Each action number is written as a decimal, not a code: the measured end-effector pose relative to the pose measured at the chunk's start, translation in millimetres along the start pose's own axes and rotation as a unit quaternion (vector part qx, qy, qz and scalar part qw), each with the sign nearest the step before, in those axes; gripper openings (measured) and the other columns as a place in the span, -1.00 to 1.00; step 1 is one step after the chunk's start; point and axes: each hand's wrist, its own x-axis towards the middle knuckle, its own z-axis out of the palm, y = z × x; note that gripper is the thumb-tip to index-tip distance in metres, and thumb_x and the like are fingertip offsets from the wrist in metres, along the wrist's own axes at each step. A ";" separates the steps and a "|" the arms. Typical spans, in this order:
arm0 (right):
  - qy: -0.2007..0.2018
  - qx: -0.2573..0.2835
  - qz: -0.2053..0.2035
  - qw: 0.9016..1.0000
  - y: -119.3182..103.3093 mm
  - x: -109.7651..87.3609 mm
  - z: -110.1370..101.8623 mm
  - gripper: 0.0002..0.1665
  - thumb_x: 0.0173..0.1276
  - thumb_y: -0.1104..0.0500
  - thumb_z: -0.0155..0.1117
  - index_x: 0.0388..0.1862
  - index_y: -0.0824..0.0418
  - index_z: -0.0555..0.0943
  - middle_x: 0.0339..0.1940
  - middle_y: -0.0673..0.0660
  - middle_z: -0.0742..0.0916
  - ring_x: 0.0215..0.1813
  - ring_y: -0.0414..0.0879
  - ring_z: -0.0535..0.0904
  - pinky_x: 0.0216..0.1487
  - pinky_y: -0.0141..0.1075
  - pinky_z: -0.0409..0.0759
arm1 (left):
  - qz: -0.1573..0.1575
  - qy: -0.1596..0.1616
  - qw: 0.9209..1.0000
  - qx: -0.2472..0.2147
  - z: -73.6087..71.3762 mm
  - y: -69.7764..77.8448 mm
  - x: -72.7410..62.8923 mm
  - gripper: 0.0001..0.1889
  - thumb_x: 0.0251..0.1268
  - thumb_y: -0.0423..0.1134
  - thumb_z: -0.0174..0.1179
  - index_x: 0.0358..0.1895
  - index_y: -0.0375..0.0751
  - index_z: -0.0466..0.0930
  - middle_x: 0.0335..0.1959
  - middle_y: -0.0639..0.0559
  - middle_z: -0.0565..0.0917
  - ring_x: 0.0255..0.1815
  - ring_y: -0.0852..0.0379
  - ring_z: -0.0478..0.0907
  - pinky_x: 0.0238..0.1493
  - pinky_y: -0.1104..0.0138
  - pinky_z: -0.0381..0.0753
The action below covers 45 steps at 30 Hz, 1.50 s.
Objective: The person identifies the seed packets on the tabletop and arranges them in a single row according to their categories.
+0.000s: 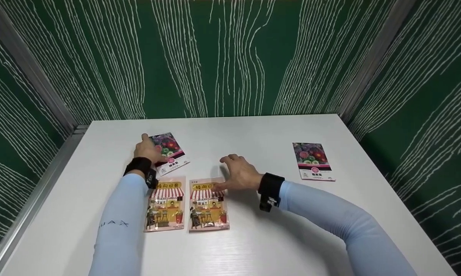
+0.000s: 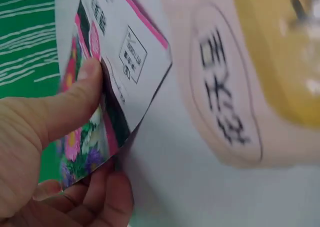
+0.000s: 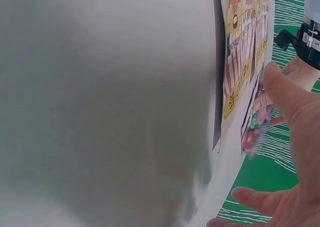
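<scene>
My left hand [image 1: 147,150] pinches a flower seed packet [image 1: 170,148] by its left side, thumb on the printed face and fingers beneath. In the left wrist view that packet [image 2: 131,62] is tilted up. Below it lie two pink packets with striped awnings, a left one [image 1: 165,209] and a right one [image 1: 208,209]. My right hand [image 1: 241,173] holds nothing; its fingers are spread above the table, and the thumb overlaps the right pink packet's top corner in the head view. A second flower packet [image 1: 314,161] lies flat at the right.
The white table [image 1: 261,134] ends at green walls with pale wavy lines, a back wall [image 1: 230,57] and one on each side. Metal posts [image 1: 379,53] stand at the corners. Both wrists wear black camera straps.
</scene>
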 end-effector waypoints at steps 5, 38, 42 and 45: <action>-0.001 -0.001 -0.006 1.000 0.6 0.3 -0.4 0.33 0.05 -0.51 0.66 0.62 0.16 0.42 0.62 0.33 0.49 0.57 0.31 0.47 0.48 0.18 0.55 | -0.008 0.017 1.000 -0.020 4.2 3.0 0.3 0.48 0.12 -0.18 0.68 0.73 -0.46 -0.46 0.47 -0.64 0.44 0.52 -0.46 0.45 0.60 -0.14 0.41; 0.004 0.048 0.007 0.999 -7.3 -0.7 -12.7 0.27 0.08 -0.45 0.68 0.60 0.17 0.42 0.41 0.30 0.68 0.39 0.22 0.64 0.39 0.10 0.63 | 0.048 0.026 0.995 -0.082 -15.7 4.4 -31.1 -0.21 0.44 -0.15 0.36 0.54 -0.62 0.29 0.42 -0.55 0.51 0.51 -0.43 0.44 0.56 -0.14 0.43; 0.002 0.070 0.020 0.997 -6.6 -0.5 -16.6 0.21 0.16 -0.40 0.65 0.60 0.19 0.43 0.50 0.31 0.63 0.50 0.23 0.57 0.52 0.10 0.54 | 0.059 0.022 0.994 -0.085 -19.0 5.9 -36.0 -0.30 0.44 -0.14 0.37 0.43 -0.60 0.42 0.34 -0.53 0.58 0.42 -0.41 0.51 0.49 -0.14 0.48; 0.005 0.091 0.023 0.996 -6.0 0.3 -19.5 0.09 0.26 -0.33 0.61 0.58 0.20 0.46 0.51 0.31 0.63 0.53 0.22 0.55 0.55 0.09 0.50 | 0.065 0.021 0.993 -0.092 -20.8 7.7 -39.8 -0.35 0.44 -0.13 0.37 0.37 -0.58 0.46 0.29 -0.51 0.61 0.34 -0.38 0.55 0.43 -0.13 0.51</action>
